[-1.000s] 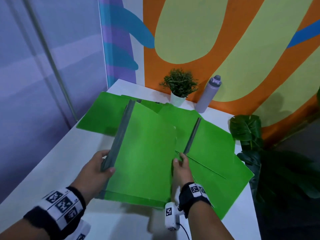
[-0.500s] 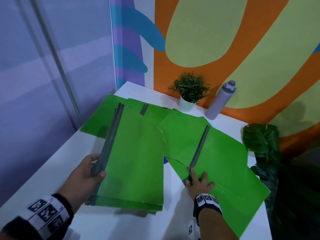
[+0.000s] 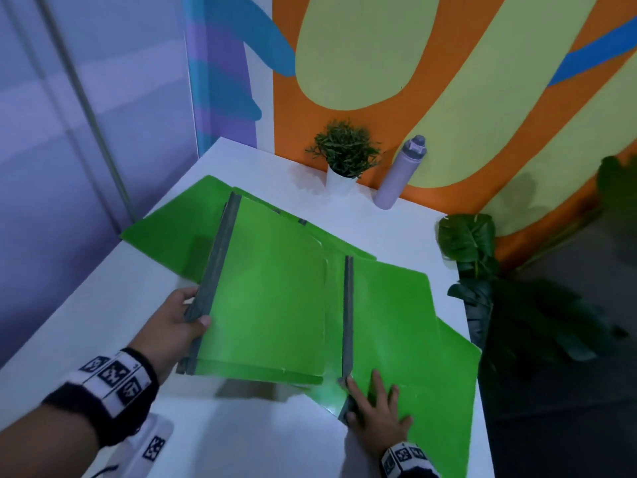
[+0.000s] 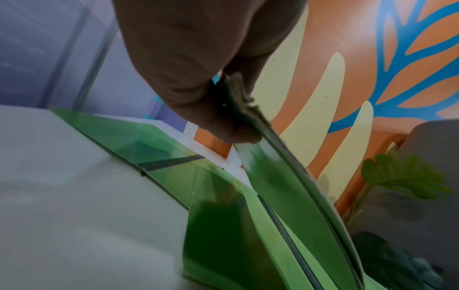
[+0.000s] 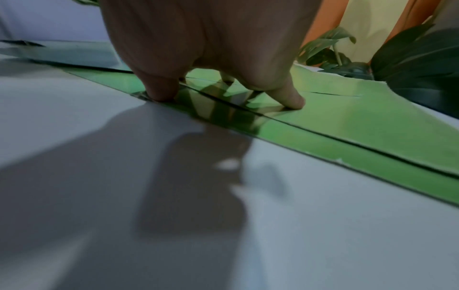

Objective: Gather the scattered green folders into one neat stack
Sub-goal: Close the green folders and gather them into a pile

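Note:
My left hand (image 3: 182, 326) grips the grey spine of a small stack of green folders (image 3: 272, 294), with the thumb on top. In the left wrist view the stack (image 4: 285, 198) hangs tilted above the table, below the left hand (image 4: 198, 82). My right hand (image 3: 375, 408) lies flat with spread fingers on another green folder (image 3: 396, 322) on the table, at the near end of its grey spine (image 3: 348, 315). In the right wrist view the fingertips (image 5: 290, 101) press on that folder (image 5: 360, 125). More green folders lie at the back left (image 3: 165, 232) and beneath the right one (image 3: 455, 401).
The white table (image 3: 103, 326) ends close on the right, where a big leafy plant (image 3: 472, 243) stands beside it. A small potted plant (image 3: 344, 157) and a lilac bottle (image 3: 400, 174) stand at the back against the painted wall.
My right hand left the held stack's right edge and came down on the right-hand folder. That folder has turned so its spine runs nearly parallel to the stack. The left hand keeps its grip.

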The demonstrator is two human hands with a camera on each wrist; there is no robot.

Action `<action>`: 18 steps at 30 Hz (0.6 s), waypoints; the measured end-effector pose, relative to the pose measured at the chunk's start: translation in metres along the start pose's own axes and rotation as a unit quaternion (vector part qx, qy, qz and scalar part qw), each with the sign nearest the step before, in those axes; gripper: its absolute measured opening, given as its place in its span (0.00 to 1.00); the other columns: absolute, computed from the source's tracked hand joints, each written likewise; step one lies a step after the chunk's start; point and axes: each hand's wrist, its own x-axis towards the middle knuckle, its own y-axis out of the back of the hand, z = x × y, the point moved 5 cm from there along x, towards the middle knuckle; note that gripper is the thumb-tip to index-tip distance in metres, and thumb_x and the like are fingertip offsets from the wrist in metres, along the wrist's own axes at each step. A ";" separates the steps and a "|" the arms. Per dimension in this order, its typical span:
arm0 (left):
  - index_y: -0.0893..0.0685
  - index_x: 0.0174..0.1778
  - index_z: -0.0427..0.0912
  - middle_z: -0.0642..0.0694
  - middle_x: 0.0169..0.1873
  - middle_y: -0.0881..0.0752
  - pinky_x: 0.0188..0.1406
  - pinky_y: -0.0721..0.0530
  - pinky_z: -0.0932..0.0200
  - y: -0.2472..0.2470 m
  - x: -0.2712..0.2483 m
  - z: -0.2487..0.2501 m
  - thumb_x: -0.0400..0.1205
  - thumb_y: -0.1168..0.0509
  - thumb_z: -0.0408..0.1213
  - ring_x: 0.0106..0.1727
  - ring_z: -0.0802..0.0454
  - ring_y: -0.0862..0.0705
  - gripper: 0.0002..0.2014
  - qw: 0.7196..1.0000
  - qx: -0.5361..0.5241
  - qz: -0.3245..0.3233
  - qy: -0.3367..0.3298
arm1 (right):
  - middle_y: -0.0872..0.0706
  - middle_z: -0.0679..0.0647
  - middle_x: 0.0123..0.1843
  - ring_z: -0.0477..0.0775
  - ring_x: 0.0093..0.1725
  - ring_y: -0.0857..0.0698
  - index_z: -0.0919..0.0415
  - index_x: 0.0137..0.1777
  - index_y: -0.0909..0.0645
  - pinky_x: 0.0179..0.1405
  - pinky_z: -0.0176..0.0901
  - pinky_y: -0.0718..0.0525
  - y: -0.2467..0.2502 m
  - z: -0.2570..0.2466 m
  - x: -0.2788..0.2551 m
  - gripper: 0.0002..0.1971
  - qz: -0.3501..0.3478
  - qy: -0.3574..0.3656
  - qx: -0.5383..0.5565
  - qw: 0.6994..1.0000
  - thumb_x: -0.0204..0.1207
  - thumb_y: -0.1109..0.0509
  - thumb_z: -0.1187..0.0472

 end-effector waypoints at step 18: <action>0.34 0.67 0.42 0.37 0.47 0.23 0.45 0.20 0.46 -0.003 -0.024 -0.075 0.80 0.32 0.32 0.45 0.41 0.22 0.23 0.981 0.102 -0.056 0.155 | 0.23 0.56 0.39 0.54 0.35 0.23 0.69 0.68 0.26 0.41 0.51 0.16 0.014 -0.015 -0.012 0.22 0.107 -0.321 0.774 0.535 0.74 0.33 0.63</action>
